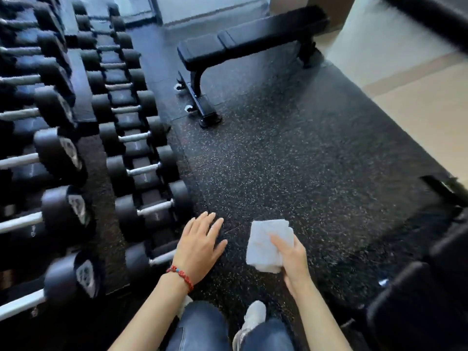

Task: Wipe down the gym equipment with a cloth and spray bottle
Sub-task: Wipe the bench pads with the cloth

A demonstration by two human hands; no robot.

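Note:
My right hand [291, 259] grips a folded white cloth [266, 243] in the air above the speckled rubber floor. To its left, my left hand [201, 243] is spread with straight fingers and holds nothing; a red bracelet sits on its wrist. It hovers just right of the lower row of black dumbbells [149, 173] on the rack [81, 79]. A second row of larger dumbbells [58, 153] fills the upper tier at the far left. No spray bottle is in view.
A black flat bench [243, 39] stands on the floor at the top middle. More dark padded equipment [415, 300] crowds the lower right. A pale wall [405, 79] runs along the right. My jeans and shoes show at the bottom.

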